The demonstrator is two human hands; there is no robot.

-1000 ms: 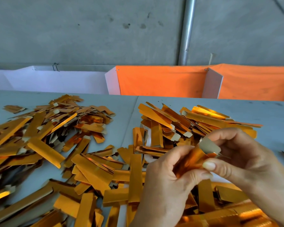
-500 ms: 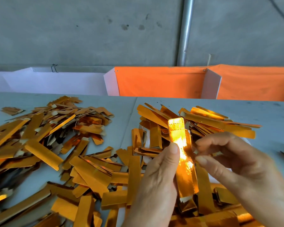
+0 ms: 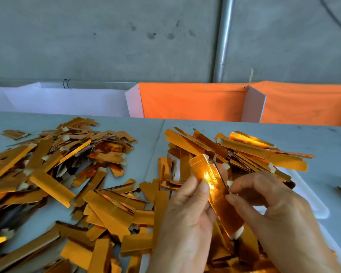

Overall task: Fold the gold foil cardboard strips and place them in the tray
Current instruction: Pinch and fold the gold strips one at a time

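A grey table (image 3: 142,134) carries loose gold strips. The left hand (image 3: 187,217) pinches one strip (image 3: 219,196) upright over the white tray (image 3: 311,196), steadying it while the right hand's (image 3: 268,201) curled fingertips grip its edge, apparently to fold it.

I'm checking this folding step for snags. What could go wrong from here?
1. The held strip is gripped by both the left hand and right hand above a loose pile; a slip could lose it among unfolded ones.
2. The white tray is mostly buried, so a placed strip may slide onto the table.
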